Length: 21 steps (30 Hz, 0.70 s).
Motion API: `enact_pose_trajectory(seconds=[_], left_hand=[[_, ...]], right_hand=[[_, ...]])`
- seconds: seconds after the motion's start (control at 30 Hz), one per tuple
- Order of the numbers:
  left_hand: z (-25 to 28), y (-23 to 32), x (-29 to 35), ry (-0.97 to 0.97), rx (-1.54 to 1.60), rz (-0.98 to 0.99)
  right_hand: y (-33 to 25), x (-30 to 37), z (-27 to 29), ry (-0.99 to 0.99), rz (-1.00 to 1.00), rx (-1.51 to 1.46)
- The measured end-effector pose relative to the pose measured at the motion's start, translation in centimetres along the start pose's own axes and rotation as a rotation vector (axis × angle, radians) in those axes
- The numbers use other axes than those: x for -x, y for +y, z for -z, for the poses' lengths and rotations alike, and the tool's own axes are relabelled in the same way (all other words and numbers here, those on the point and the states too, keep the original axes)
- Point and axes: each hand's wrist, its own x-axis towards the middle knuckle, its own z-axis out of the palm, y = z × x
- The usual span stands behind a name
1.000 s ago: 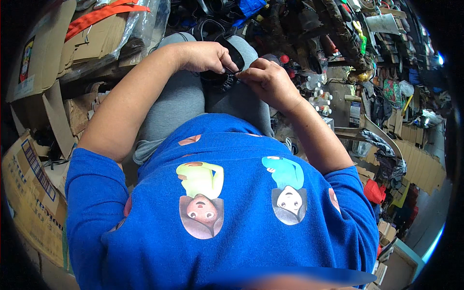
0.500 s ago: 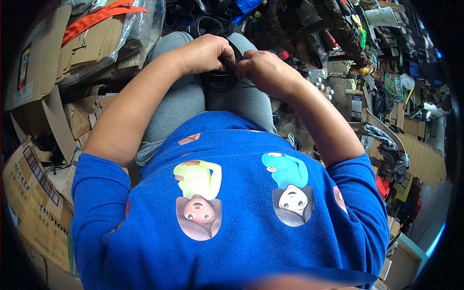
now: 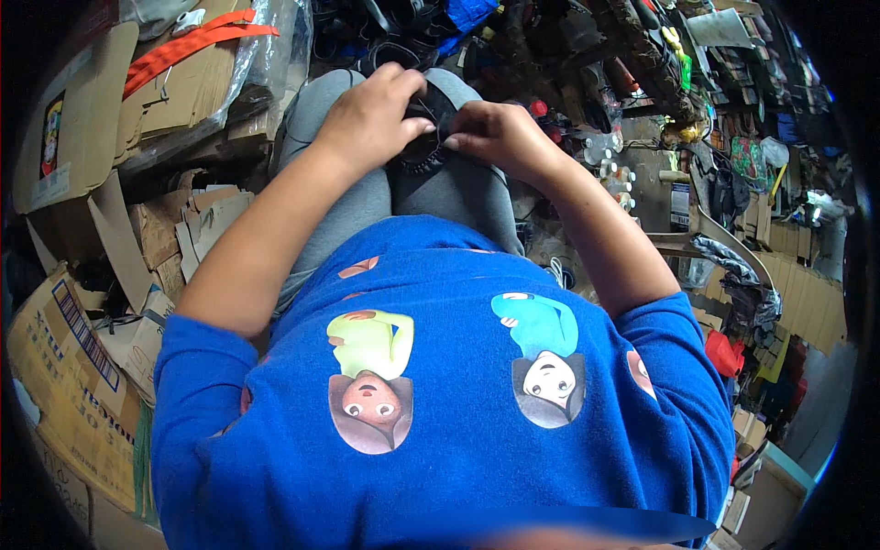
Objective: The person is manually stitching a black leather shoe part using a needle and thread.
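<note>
A black shoe (image 3: 424, 163) with a knobbly sole edge rests on my lap between my thighs; its upper is dark and partly covered by my hands. My left hand (image 3: 378, 115) is over the shoe's left side, thumb and forefinger apart, with a dark gap between them. On the shoe's right side, my right hand (image 3: 500, 137) has thumb and forefinger pressed together. Whatever is in that pinch is too small to make out. Both hands are close together, with a narrow space between their fingertips.
More dark shoes (image 3: 394, 50) lie past my knees. Cardboard boxes (image 3: 82, 119) and an orange strap (image 3: 197, 44) are at the left. On the right are small bottles (image 3: 605, 165), a red-capped bottle (image 3: 538, 108), crowded shelves and a curved wooden piece (image 3: 729, 240).
My left hand has turned and drawn back slightly, its thumb now apart from the forefinger. My right hand has shifted a little to the right, opening a gap between the hands.
</note>
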Motion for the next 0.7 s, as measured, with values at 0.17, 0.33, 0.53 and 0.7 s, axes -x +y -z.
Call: enact_pose_trajectory(seconds=[0.17,0.33,0.53,0.7], left_hand=[[4.4,0.6,4.7,-0.369,0.045,0.062],[10.2,-2.6,4.4,-0.499,-0.044,0.464],[5.7,-2.1,0.7,0.028,1.063,0.347],[2.6,-2.5,-1.7,0.099,1.828,0.531]], right_hand=[[2.2,4.4,4.0,-0.140,-0.172,-0.737],[3.5,9.7,10.0,0.141,0.377,-1.523],[3.3,10.9,5.6,0.196,-0.272,-0.060],[0.6,11.6,1.6,0.007,-0.548,0.301]])
